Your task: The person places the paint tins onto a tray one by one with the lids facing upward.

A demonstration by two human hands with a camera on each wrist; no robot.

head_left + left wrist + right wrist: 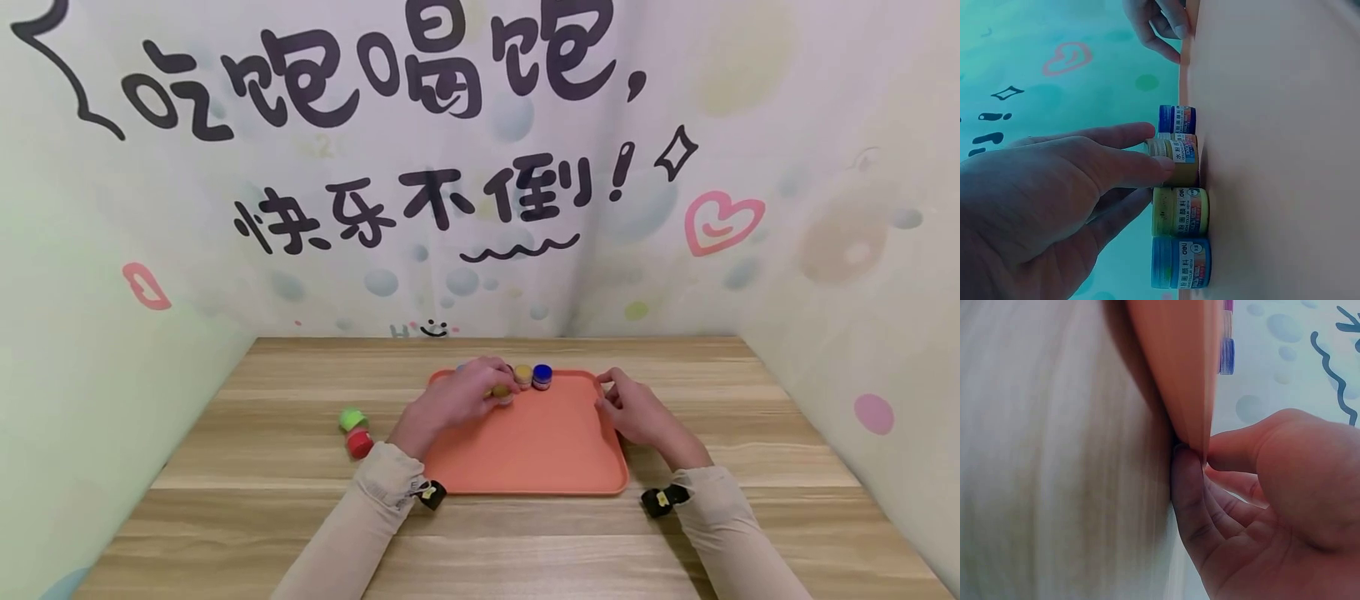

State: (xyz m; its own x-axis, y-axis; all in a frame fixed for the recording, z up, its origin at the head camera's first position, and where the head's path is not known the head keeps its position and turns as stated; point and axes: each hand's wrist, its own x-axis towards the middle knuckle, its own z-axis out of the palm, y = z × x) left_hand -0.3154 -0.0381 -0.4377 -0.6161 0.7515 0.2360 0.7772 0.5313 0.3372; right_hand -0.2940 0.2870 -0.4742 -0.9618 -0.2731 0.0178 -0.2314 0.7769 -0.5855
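Observation:
My left hand [453, 398] pinches an ochre paint jar [1179, 172] between thumb and fingers, at the back of the orange tray [540, 454]. Beside it in the left wrist view stand a yellow paint jar [1180, 212] and a light blue paint jar [1182, 262]. A dark blue paint jar [542, 377] and a tan-looking jar [522, 377] stand at the tray's back edge. My right hand [637, 412] grips the tray's right rim, thumb on one side and fingers on the other, as the right wrist view shows. The left hand partly hides the jars behind it.
Left of the tray, a green jar [352, 419] and a red jar [360, 443] sit close together on the wooden table [240, 467]. A printed curtain [360, 275] hangs behind the table's far edge, with pale walls on both sides.

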